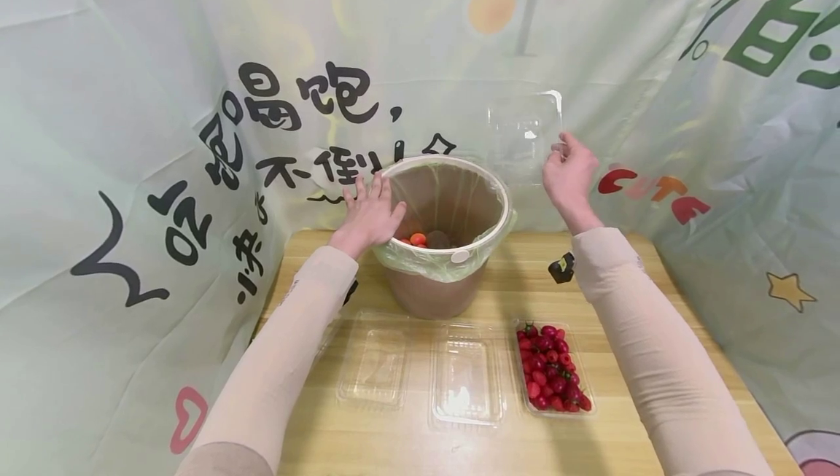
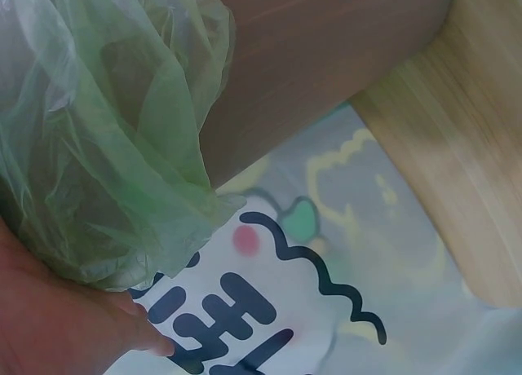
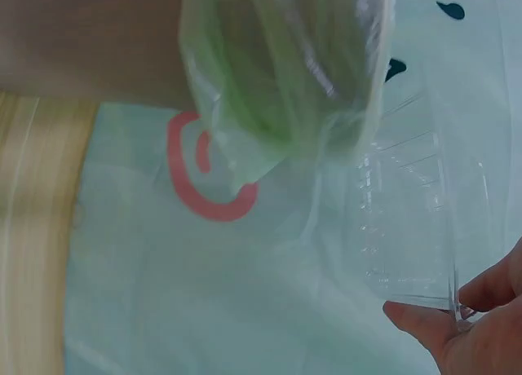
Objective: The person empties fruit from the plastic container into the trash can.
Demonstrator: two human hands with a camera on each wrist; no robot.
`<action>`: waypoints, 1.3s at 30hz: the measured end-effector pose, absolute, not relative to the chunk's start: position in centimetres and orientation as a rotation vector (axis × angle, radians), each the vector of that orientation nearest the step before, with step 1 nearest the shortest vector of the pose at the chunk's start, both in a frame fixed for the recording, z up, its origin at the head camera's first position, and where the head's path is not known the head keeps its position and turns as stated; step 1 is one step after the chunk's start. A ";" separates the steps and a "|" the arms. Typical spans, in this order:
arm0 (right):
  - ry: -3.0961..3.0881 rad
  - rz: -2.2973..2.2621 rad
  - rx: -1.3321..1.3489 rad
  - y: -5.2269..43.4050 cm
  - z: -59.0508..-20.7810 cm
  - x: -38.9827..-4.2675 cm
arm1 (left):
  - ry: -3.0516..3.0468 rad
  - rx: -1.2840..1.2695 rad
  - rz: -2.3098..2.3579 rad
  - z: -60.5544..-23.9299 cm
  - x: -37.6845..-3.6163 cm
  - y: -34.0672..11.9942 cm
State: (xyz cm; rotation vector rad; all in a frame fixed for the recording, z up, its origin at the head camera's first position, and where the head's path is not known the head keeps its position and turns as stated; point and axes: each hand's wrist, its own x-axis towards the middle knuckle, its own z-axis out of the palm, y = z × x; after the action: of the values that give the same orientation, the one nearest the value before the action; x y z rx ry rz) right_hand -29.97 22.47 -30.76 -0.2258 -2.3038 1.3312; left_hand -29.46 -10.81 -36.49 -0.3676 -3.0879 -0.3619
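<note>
A brown bin (image 1: 438,294) with a white rim and a green bag liner (image 2: 106,147) stands at the back of the wooden table (image 1: 656,381). My left hand (image 1: 370,212) rests on the bin's left rim with its fingers straight. A few red tomatoes (image 1: 418,240) lie at the bottom of the bin. My right hand (image 1: 567,168) is raised to the right of the bin. It pinches the edge of an empty clear plastic tray (image 1: 525,133), which it holds up above the rim. In the right wrist view the clear plastic tray (image 3: 416,220) hangs beside the green bag liner (image 3: 285,73).
Near the front edge sit two empty clear trays (image 1: 372,368) (image 1: 467,380). To their right is a tray full of cherry tomatoes (image 1: 553,377). Printed cloth (image 1: 131,170) walls in the table on the left, back and right.
</note>
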 end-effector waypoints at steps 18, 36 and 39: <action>-2.365 1.280 -0.423 26.1 -34.6 -29.8 | -3.094 -0.368 -0.356 -36.6 -29.4 -10.9; -2.484 1.199 -0.490 29.1 -41.8 -28.8 | -3.101 -0.368 -0.357 -36.8 -29.8 -11.0; -2.504 1.217 -0.497 29.2 -42.9 -28.5 | -3.101 -0.369 -0.355 -36.8 -29.9 -11.0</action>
State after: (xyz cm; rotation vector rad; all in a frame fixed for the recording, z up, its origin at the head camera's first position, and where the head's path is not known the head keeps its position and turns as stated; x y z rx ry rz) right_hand -28.48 29.18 -42.87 -0.4969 -2.5038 1.2168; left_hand -29.87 -10.96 -36.79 -0.3694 -3.1012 -0.3549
